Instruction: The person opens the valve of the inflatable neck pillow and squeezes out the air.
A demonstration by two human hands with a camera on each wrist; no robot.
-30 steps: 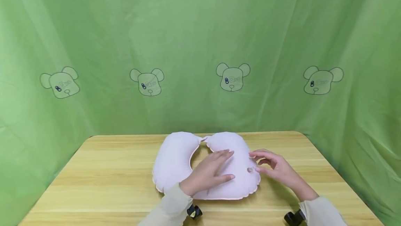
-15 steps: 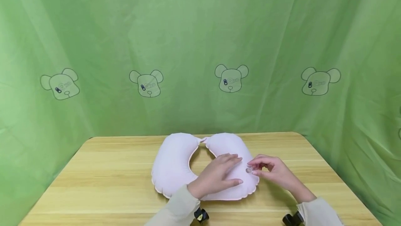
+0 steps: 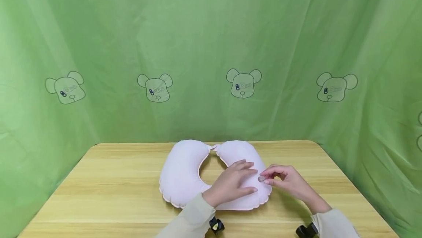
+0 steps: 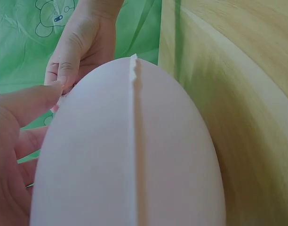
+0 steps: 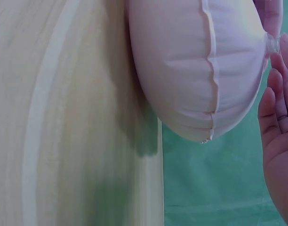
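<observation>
A pale pink inflated U-shaped neck pillow (image 3: 182, 168) lies on the wooden table, its two ends pointing away and joined by a small strap (image 3: 214, 147). On the upper face of its right arm is a clear air valve (image 3: 261, 179), which stands up from the fabric in the right wrist view. My right hand (image 3: 290, 183) pinches that valve between thumb and fingertips. Beside it, my left hand (image 3: 232, 185) rests on the pillow's right arm with fingers spread. In the left wrist view, the pillow's seamed edge (image 4: 134, 141) hides part of both hands.
The light wood table (image 3: 108, 186) reaches out on both sides of the pillow. A green curtain (image 3: 197, 29) with printed bear heads hangs behind the table and along its sides. Black wrist cameras (image 3: 306, 230) sit below both sleeves.
My right fingers have closed in from beside the valve and now pinch it. The left hand has slid rightward over the pillow, toward the valve.
</observation>
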